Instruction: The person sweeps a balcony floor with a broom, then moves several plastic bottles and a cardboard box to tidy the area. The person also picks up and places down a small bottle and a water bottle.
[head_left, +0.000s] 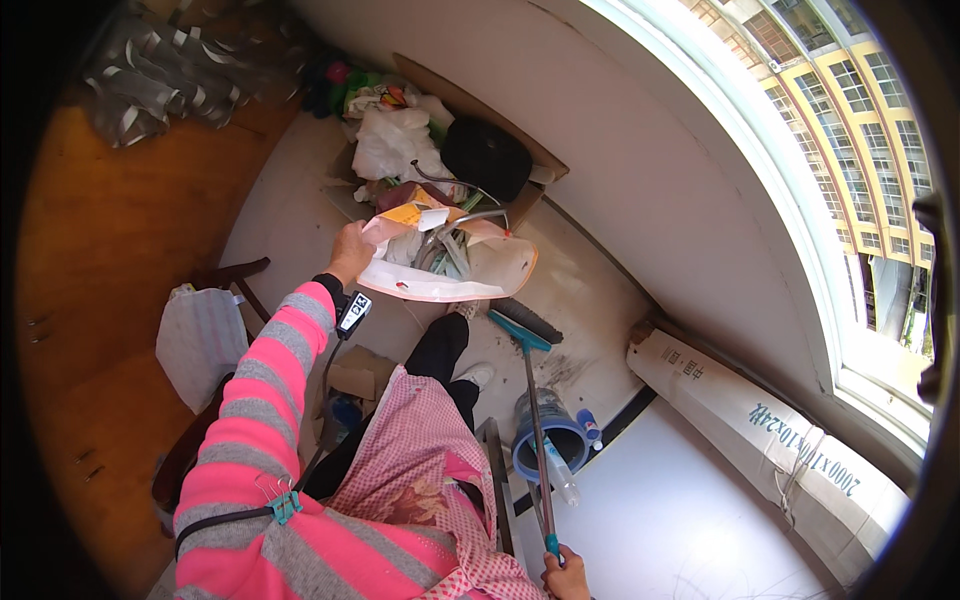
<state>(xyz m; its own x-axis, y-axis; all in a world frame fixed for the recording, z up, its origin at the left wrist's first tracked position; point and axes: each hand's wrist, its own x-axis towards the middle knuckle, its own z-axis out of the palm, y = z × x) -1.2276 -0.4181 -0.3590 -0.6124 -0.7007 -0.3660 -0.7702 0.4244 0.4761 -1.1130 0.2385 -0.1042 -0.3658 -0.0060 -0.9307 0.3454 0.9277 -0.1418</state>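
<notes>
My left hand (351, 253) grips the rim of a white bag (450, 279) with orange edging. The bag's mouth gapes, and clear plastic and metal pieces show inside it. Low in the view, my right hand (564, 574) is closed around the pole of a floor brush (536, 420). Its dark bristle head with a teal back (525, 328) rests on the tiled floor, just right of my shoe and beside a dark smear of dirt (564, 371).
Beyond the bag stands a cardboard box (551, 146) heaped with plastic bags and a black round object (487, 157). A blue-rimmed bucket (517, 450) and a blue bottle (589, 426) stand right of my legs. A long carton (750, 427) lies along the wall. Wooden furniture (127, 300) is at left.
</notes>
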